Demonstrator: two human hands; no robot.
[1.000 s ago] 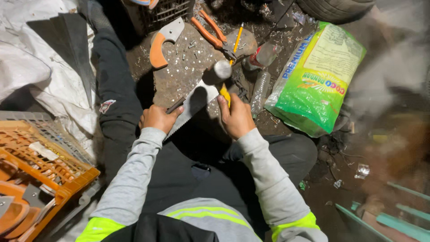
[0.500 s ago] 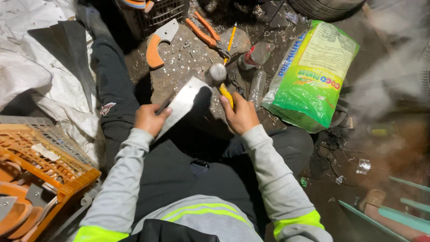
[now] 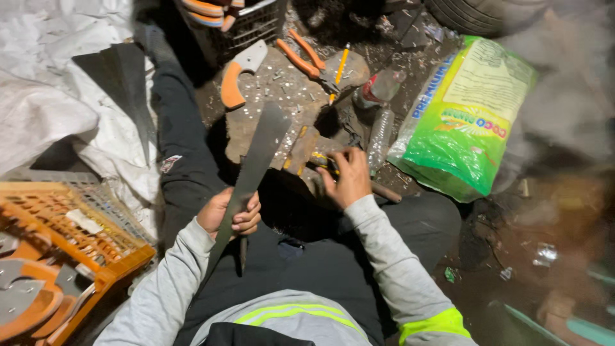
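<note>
Left hand [image 3: 229,214] grips long metal blade [image 3: 253,166] (tilted); right hand [image 3: 351,179] on yellow-handled tool [image 3: 323,161].

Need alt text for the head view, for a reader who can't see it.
A seated person's left hand grips a long grey metal blade angled over a stone block, while the right hand rests on a yellow-handled tool. Orange pliers and a green bag lie nearby.

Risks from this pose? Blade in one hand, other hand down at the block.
1. The left hand grips the bare blade with no glove visible; a slip could cut the palm.
2. The right hand works low by the block, near the blade's path.
3. Small metal bits litter the block; the blade may sit unevenly, and loose bits could scatter.
</note>
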